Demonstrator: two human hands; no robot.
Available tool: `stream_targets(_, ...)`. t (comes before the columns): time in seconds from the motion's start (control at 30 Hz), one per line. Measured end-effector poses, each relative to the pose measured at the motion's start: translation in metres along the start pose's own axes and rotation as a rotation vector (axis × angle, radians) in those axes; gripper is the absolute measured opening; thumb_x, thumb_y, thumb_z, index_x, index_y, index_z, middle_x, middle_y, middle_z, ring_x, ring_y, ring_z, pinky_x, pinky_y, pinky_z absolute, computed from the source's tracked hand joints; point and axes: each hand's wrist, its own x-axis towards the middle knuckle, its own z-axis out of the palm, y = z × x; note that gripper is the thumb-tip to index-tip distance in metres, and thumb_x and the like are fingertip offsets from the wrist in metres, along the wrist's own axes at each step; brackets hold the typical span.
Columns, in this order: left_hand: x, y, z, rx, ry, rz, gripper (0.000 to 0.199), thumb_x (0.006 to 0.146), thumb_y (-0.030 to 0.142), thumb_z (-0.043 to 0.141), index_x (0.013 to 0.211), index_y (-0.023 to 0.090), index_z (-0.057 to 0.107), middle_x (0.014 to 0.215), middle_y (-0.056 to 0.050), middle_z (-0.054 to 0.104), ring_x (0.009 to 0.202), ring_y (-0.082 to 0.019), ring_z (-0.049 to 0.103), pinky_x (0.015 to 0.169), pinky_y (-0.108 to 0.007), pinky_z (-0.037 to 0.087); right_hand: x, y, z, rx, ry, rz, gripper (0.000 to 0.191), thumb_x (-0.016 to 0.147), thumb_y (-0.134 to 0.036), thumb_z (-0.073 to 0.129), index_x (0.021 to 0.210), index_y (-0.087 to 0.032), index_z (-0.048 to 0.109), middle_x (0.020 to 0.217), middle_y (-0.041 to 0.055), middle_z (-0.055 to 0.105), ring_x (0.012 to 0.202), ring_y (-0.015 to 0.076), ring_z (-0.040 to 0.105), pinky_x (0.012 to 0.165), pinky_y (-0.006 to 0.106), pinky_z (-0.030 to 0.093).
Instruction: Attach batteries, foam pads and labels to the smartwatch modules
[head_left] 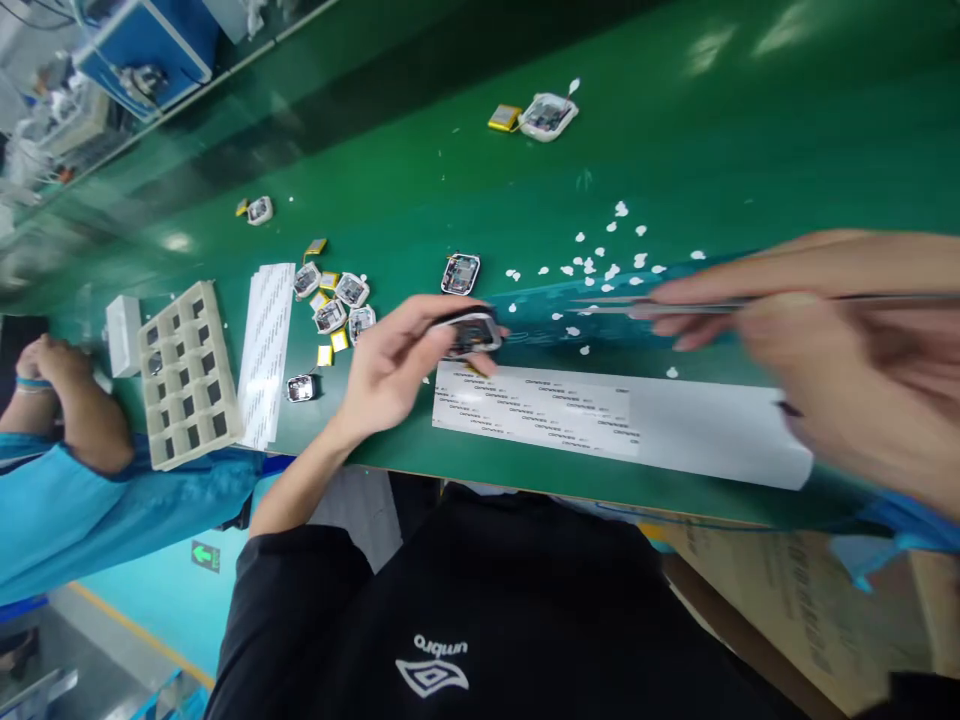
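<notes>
My left hand (386, 375) grips a small square electronic device housing (478, 330) with its circuit side showing, thumb on the near edge. A bit of yellow shows beneath the housing. In my right hand (847, 340), blurred by motion, is a pair of tweezers (630, 306). Their tips point left towards the housing, apart from it, above a blue translucent film strip (540, 325). Small white round tabbed stickers (590, 267) lie scattered around the tips. Just beyond my left hand sits another open housing (460, 273) on the green table.
A printed white adhesive sheet (532, 408) lies along the near edge. Several housings with yellow batteries (340, 340) are grouped left, beside more printed sheets (268, 350) and a compartment tray (187, 375). Another housing (550, 117) lies at the back. A person's clasped hands (56, 365) rest far left.
</notes>
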Motion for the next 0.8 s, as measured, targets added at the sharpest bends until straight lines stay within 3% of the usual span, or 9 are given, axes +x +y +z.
stream_targets(0.07, -0.013, -0.01, -0.014, 0.163, 0.182, 0.064, 0.026, 0.107, 0.037, 0.058, 0.122, 0.017, 0.067, 0.105, -0.006, 0.083, 0.086, -0.017, 0.083, 0.083, -0.031, 0.071, 0.013, 0.004, 0.015, 0.021, -0.099, -0.108, 0.025, 0.105, -0.042, 0.06, 0.104, -0.03, 0.082, 0.099, -0.001, 0.081, 0.087, 0.0175, 0.076, 0.077, 0.033, 0.06)
stream_targets(0.13, -0.024, -0.021, -0.022, 0.323, 0.256, 0.066, 0.027, 0.105, 0.035, 0.062, 0.124, 0.016, 0.066, 0.103, -0.006, 0.084, 0.092, -0.017, 0.083, 0.084, -0.028, 0.069, 0.023, 0.013, 0.033, 0.034, -0.213, -0.16, 0.028, 0.107, -0.042, 0.058, 0.115, -0.03, 0.081, 0.104, -0.0019, 0.081, 0.087, 0.0176, 0.076, 0.075, 0.033, 0.06)
stream_targets(0.27, -0.028, -0.029, -0.022, 0.504, 0.118, 0.14, 0.022, 0.103, 0.027, 0.066, 0.122, 0.016, 0.068, 0.112, -0.008, 0.084, 0.105, -0.017, 0.081, 0.093, -0.031, 0.065, 0.031, 0.034, 0.058, 0.042, -0.311, -0.134, 0.034, 0.109, -0.045, 0.05, 0.113, -0.031, 0.081, 0.118, -0.0035, 0.078, 0.085, 0.0179, 0.076, 0.068, 0.035, 0.057)
stream_targets(0.37, -0.015, -0.03, -0.018, 0.626, -0.032, 0.312, 0.016, 0.104, 0.023, 0.063, 0.116, 0.016, 0.071, 0.117, -0.008, 0.083, 0.115, -0.018, 0.076, 0.102, -0.035, 0.059, 0.029, 0.04, 0.061, 0.072, -0.298, -0.112, 0.032, 0.109, -0.044, 0.052, 0.112, -0.034, 0.081, 0.115, -0.005, 0.079, 0.087, 0.0179, 0.076, 0.071, 0.035, 0.059)
stream_targets(0.47, 0.0, -0.036, -0.014, 0.704, -0.141, 0.36, 0.021, 0.107, 0.027, 0.058, 0.122, 0.015, 0.069, 0.122, -0.009, 0.081, 0.119, -0.019, 0.074, 0.104, -0.037, 0.056, 0.028, 0.038, 0.058, 0.077, -0.258, -0.122, 0.025, 0.107, -0.041, 0.056, 0.116, -0.038, 0.079, 0.109, -0.0072, 0.08, 0.092, 0.0192, 0.076, 0.075, 0.037, 0.061)
stream_targets(0.7, 0.009, -0.053, -0.008, 0.669, -0.061, 0.427, 0.018, 0.106, 0.025, 0.06, 0.118, 0.015, 0.068, 0.116, -0.008, 0.083, 0.1, -0.015, 0.077, 0.09, -0.031, 0.059, 0.029, 0.038, 0.059, 0.086, -0.221, -0.138, 0.022, 0.105, -0.034, 0.06, 0.113, -0.039, 0.081, 0.109, -0.0091, 0.079, 0.091, 0.0187, 0.078, 0.077, 0.037, 0.064)
stream_targets(0.8, 0.008, -0.055, -0.007, 0.61, -0.064, 0.425, 0.018, 0.105, 0.021, 0.062, 0.12, 0.014, 0.067, 0.118, -0.01, 0.082, 0.101, -0.015, 0.077, 0.089, -0.029, 0.063, 0.028, 0.04, 0.059, 0.073, -0.215, -0.149, 0.023, 0.105, -0.033, 0.06, 0.113, -0.04, 0.08, 0.113, -0.0104, 0.078, 0.093, 0.0193, 0.078, 0.079, 0.038, 0.065)
